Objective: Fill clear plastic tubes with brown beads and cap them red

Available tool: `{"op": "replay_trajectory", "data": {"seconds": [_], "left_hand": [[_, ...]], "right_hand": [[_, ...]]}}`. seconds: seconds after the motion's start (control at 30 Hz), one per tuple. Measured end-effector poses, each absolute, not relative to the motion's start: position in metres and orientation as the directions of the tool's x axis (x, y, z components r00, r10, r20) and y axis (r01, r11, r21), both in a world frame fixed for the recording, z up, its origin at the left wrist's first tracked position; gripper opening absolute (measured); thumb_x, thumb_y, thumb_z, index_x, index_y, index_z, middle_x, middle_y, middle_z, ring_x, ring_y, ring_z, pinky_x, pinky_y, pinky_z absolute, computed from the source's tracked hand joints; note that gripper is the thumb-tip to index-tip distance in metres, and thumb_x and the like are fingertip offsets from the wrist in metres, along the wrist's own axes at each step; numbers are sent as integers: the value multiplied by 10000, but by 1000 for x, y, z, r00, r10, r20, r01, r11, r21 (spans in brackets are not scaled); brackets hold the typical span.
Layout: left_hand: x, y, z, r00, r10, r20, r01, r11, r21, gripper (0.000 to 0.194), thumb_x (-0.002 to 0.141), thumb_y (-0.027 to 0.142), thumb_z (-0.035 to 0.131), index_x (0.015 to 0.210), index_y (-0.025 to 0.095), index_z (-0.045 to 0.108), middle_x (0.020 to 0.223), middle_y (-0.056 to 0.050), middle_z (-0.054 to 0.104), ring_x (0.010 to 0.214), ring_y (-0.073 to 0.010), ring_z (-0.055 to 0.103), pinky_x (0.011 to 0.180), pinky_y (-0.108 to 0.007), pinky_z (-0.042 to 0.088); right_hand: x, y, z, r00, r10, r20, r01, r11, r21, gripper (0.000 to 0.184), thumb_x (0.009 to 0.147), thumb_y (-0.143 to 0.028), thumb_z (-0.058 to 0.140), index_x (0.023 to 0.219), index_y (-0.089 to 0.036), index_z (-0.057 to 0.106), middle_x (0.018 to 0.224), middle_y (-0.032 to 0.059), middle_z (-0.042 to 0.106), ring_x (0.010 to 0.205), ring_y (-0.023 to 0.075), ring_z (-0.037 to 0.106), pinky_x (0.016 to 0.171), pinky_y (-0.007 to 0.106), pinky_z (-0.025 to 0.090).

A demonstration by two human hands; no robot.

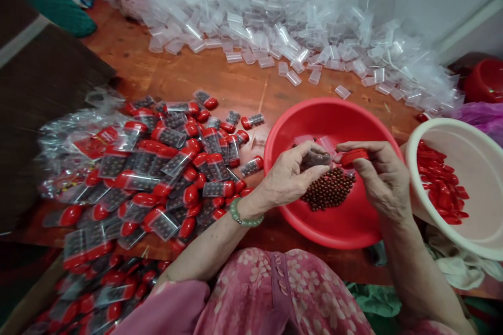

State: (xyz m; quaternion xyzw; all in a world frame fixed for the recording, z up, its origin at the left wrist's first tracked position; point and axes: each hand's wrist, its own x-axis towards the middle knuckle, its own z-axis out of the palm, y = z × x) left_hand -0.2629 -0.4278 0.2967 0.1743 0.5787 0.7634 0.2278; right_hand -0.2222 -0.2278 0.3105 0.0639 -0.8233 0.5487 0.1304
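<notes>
My left hand (288,175) is over the red basin (283,136), its fingers closed around a small clear plastic case (315,159) that looks dark inside. Facing it, my right hand (381,178) pinches a red plastic cap (354,156) between thumb and fingers. A small gap lies between cap and case. Below both hands, many shiny dark brown balls (330,188) lie heaped on the basin floor. Some clear sleeves (326,144) rest in the basin behind my fingers, partly hidden.
Left of the basin spreads a large pile of red-capped cases (168,162) filled with dark balls, beside clear plastic bags (78,136). A heap of empty clear sleeves (283,36) lines the wall. At right stands a white basin (483,178) holding red caps (440,183).
</notes>
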Motion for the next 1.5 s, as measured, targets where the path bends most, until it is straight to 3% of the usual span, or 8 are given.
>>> {"op": "replay_trajectory", "data": {"seconds": [0.17, 0.27, 0.43, 0.67, 0.97, 1.2, 1.4, 1.5], "left_hand": [[-264, -426, 294, -808, 588, 15, -110, -176, 978, 204, 921, 293, 658, 1072, 156, 658, 1041, -89, 715, 971, -184, 659, 894, -330, 529], [-264, -424, 291, -812, 583, 42, -67, -164, 984, 200, 925, 289, 642, 1070, 152, 658, 997, -67, 704, 915, -170, 637, 874, -317, 512], [-267, -425, 289, -815, 577, 51, -5, -94, 996, 117, 930, 285, 617, 913, 172, 593, 815, 5, 590, 765, -136, 527, 758, -290, 456], [-268, -428, 282, -822, 567, 58, 62, -12, 998, 174, 967, 305, 561, 846, 207, 485, 769, 20, 525, 718, -143, 477, 700, -305, 414], [-270, -430, 285, -788, 616, 4, 32, 33, 999, 146, 972, 302, 531, 862, 219, 480, 777, 7, 536, 698, -152, 479, 683, -322, 405], [-271, -429, 285, -769, 635, -68, -32, 68, 997, 174, 971, 326, 511, 845, 219, 460, 771, -12, 582, 675, -152, 511, 637, -318, 420], [-271, -430, 290, -752, 650, -108, 29, 196, 980, 149, 953, 283, 509, 847, 218, 426, 772, 10, 526, 669, -142, 474, 668, -321, 400], [-273, -430, 289, -756, 645, -115, -5, 169, 986, 145, 954, 292, 519, 859, 214, 443, 791, 6, 542, 711, -150, 498, 710, -321, 428]], "right_hand": [[-238, -224, 316, -942, 87, 324, -290, 277, -916, 258, 826, -411, 847, 941, -250, 681, 833, 5, 760, 683, 160, 710, 607, 273, 578], [-250, -228, 319, -908, 79, 411, -355, 375, -856, 239, 783, -386, 885, 938, -269, 746, 810, -5, 748, 658, 155, 686, 603, 282, 561], [-257, -237, 327, -841, -181, 509, -511, 575, -640, 314, 825, -293, 851, 1131, -332, 790, 814, -1, 755, 652, 171, 668, 639, 324, 570], [-254, -235, 328, -829, -396, 395, -556, 659, -506, 496, 973, -185, 635, 1447, -332, 624, 1242, 60, 762, 1087, 210, 746, 961, 354, 612], [-257, -228, 326, -868, -331, 370, -496, 632, -596, 209, 903, -228, 770, 1097, -301, 749, 870, -19, 790, 685, 140, 733, 604, 241, 572], [-259, -227, 328, -872, -344, 349, -490, 642, -590, 196, 888, -218, 783, 1072, -287, 773, 913, -2, 814, 709, 153, 756, 655, 248, 612], [-259, -222, 328, -848, -410, 337, -530, 639, -557, 131, 881, -225, 792, 1008, -225, 762, 764, -16, 772, 564, 114, 680, 533, 211, 552], [-255, -224, 326, -832, -425, 355, -554, 657, -511, 218, 900, -247, 774, 1113, -214, 737, 853, 15, 789, 666, 143, 731, 634, 235, 602]]}}
